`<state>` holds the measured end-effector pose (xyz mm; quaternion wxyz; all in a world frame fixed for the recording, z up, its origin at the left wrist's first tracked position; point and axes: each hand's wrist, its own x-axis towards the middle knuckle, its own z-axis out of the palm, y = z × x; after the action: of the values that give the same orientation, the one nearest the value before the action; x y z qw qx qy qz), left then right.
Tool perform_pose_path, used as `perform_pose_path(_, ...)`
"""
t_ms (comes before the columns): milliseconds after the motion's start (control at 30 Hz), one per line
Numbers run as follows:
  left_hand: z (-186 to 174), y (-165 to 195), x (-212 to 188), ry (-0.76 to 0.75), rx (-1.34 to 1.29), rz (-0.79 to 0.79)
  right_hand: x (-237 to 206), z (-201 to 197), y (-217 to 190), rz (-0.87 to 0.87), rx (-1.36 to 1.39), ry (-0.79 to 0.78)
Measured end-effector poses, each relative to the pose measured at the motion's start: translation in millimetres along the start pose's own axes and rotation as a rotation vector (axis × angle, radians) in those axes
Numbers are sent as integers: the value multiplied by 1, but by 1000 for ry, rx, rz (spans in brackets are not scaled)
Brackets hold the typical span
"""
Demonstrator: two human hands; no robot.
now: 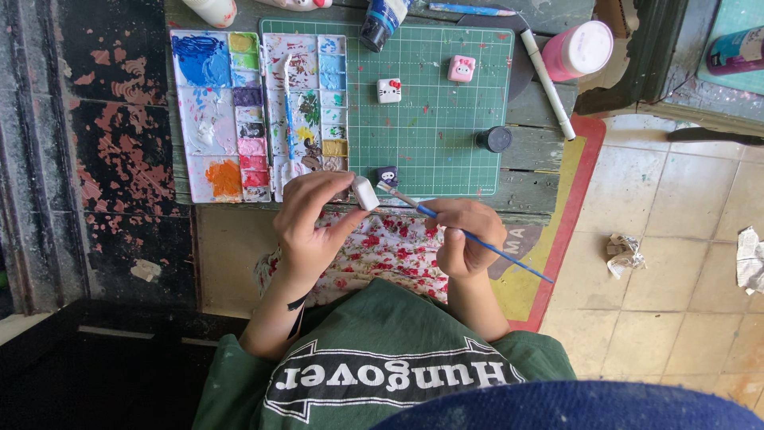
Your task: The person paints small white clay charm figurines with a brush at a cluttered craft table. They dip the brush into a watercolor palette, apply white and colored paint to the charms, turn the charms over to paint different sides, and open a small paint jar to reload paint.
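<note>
Between both hands, over the bench edge: small white block (pixel 364 193) pinched in left hand (pixel 309 223), far face hidden by fingers. Right hand (pixel 468 236) clenched on blue brush (pixel 469 236), bristles just beside the block. Just past the brush tip: dark figurine (pixel 387 176), details unclear, on green cutting mat (pixel 434 119). Beyond left hand: paint palette (pixel 208 119). Bottles cut off at top.

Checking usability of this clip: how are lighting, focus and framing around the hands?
Head view: even daylight, no glare; left hand with small white block and right hand with brush are sharp; left side falls dark; a blue edge intrudes at bottom.
</note>
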<state>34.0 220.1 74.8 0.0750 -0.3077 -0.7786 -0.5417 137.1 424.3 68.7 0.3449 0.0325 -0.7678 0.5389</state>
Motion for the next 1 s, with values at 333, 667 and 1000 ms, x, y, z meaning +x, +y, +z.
perform_pose_path(333,4,-8,-4,11,86,42,5,4,-5,-99,-54,-71)
perform_pose_path(667,3,-2,-5,9,75,16,1,4,2,-108,-52,-67)
perform_pose_path(1000,4,8,-1,19,20,-48,-6,-1,4,-137,-83,-55)
